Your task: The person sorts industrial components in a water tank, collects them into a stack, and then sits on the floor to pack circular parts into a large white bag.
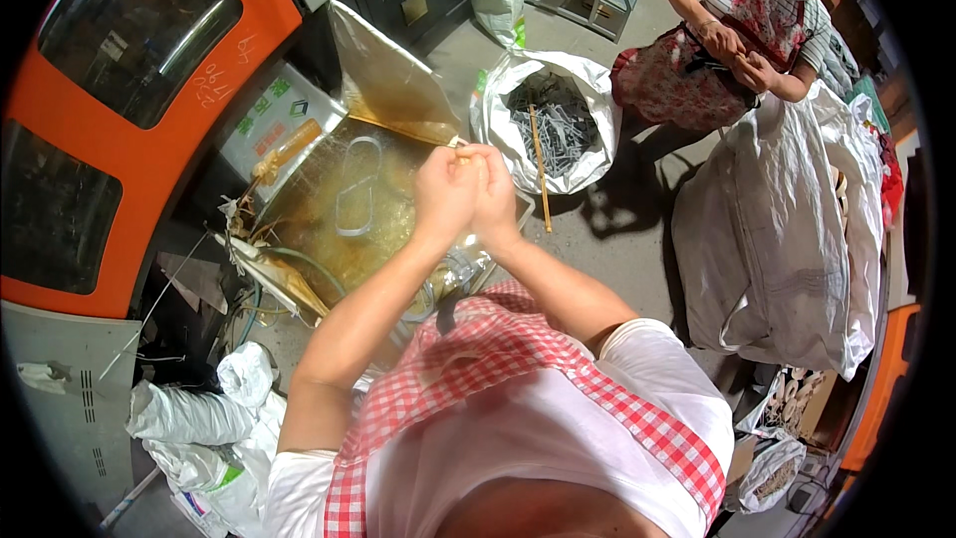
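My left hand (pixel 444 189) and my right hand (pixel 492 191) are pressed together in front of me, fingers closed. A small pale bit shows at the fingertips, too small to name. Below and to the left of them is a wide yellowish see-through tub or lined bin (pixel 309 201). Inside it lie a clear rounded frame-like piece (pixel 340 211) and a few other clear loops near my forearms. A tan flap or panel (pixel 393 75) stands up at the tub's far side, close to my fingertips.
An orange machine (pixel 174 154) with dark windows stands at the left. Beyond my hands, a white sack (pixel 488 105) holds grey strips and a thin stick (pixel 539 154). A co-worker (pixel 687 75) stands far right behind a large white sack (pixel 767 249). White bags (pixel 194 413) lie lower left.
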The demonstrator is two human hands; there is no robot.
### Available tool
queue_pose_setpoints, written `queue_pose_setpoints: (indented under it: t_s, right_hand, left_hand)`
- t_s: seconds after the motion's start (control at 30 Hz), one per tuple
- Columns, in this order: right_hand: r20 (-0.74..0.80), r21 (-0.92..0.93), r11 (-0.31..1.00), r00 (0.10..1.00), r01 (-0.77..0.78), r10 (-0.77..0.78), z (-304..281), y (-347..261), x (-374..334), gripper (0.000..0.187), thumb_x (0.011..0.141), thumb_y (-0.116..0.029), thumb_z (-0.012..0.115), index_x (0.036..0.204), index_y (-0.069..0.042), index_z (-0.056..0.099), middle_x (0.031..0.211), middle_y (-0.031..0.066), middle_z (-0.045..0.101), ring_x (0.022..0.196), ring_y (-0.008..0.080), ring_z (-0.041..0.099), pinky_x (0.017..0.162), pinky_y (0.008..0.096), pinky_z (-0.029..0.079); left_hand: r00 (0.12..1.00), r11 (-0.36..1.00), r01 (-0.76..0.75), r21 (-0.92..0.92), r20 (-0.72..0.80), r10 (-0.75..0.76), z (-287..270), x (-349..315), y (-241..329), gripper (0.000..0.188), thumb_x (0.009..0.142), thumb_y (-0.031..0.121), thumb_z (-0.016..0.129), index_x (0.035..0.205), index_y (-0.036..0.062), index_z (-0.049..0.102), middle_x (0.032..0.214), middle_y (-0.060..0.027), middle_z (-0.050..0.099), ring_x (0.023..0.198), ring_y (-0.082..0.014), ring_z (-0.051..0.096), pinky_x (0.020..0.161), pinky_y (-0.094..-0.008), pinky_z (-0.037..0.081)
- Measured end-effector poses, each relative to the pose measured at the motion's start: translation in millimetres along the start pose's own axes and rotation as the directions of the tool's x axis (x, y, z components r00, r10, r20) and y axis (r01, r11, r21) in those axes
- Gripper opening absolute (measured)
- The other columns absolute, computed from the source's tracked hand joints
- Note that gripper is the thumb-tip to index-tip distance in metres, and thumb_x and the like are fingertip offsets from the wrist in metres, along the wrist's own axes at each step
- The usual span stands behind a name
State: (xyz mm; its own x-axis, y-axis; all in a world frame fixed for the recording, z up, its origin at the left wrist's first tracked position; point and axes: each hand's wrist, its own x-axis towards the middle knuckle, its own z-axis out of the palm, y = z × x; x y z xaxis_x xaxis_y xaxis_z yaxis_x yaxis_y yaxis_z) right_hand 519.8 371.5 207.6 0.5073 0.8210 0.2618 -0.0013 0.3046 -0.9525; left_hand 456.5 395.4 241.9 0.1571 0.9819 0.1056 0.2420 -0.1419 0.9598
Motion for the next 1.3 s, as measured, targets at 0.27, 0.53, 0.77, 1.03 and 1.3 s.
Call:
queue_pose_setpoints:
  t_s: [0.27, 0.53, 0.77, 1.03, 1.3]
  right_hand:
    - [0.012, -0.016, 0.996, 0.996, 0.085, -0.085, -4, 8, 15, 0.021, 0.092, -0.019, 0.037, 0.094, -0.005, 0.052, 0.076, 0.0074, 0.055, 0.065, 0.0162, 0.054, 0.06, 0.0268, 0.045]
    - [0.203, 0.41, 0.814, 0.911, -0.412, 0.359, -10, -24, 11, 0.024, 0.094, -0.024, 0.034, 0.102, -0.007, 0.049, 0.08, 0.0019, 0.053, 0.068, 0.0073, 0.051, 0.057, 0.0196, 0.043]
    - [0.306, 0.434, 0.749, 0.864, -0.501, 0.4, -16, -30, 12, 0.025, 0.093, -0.027, 0.032, 0.107, -0.007, 0.041, 0.065, 0.0072, 0.052, 0.044, 0.012, 0.048, 0.036, 0.0225, 0.037]
    - [0.364, 0.42, 0.709, 0.821, -0.566, 0.44, -20, -36, 15, 0.026, 0.094, -0.025, 0.031, 0.108, -0.006, 0.04, 0.064, 0.0078, 0.052, 0.046, 0.0126, 0.048, 0.036, 0.0217, 0.035]
    - [0.514, 0.493, 0.493, 0.697, -0.717, 0.5, -28, -56, 18, 0.023, 0.091, -0.026, 0.038, 0.107, -0.009, 0.039, 0.069, 0.0097, 0.053, 0.049, 0.0149, 0.05, 0.038, 0.0218, 0.036]
  left_hand:
    - [1.0, 0.993, 0.017, -0.117, 0.016, -0.015, 3, 3, -14, 0.017, 0.077, 0.012, 0.051, 0.085, -0.0026, 0.055, 0.065, -0.0089, 0.056, 0.059, -0.014, 0.053, 0.055, -0.027, 0.043]
    - [0.943, 0.85, 0.27, -0.453, 0.303, -0.138, -11, -1, 13, 0.01, 0.083, 0.003, 0.041, 0.09, 0.0, 0.047, 0.062, -0.0043, 0.049, 0.044, -0.0074, 0.041, 0.039, -0.0216, 0.037]
    - [0.915, 0.759, 0.372, -0.534, 0.347, -0.205, -18, -4, 27, 0.014, 0.088, 0.013, 0.045, 0.085, 0.0002, 0.047, 0.059, -0.0039, 0.047, 0.043, -0.0089, 0.042, 0.04, -0.0226, 0.041]
    - [0.908, 0.759, 0.399, -0.515, 0.335, -0.25, -15, -2, 26, 0.016, 0.09, 0.016, 0.044, 0.081, 0.002, 0.046, 0.056, -0.0024, 0.045, 0.043, -0.0096, 0.043, 0.039, -0.0249, 0.042]
    - [0.855, 0.672, 0.494, -0.551, 0.45, -0.259, -30, -4, 42, 0.02, 0.088, 0.015, 0.043, 0.088, -0.004, 0.048, 0.064, -0.0119, 0.054, 0.046, -0.0151, 0.05, 0.045, -0.0299, 0.049]
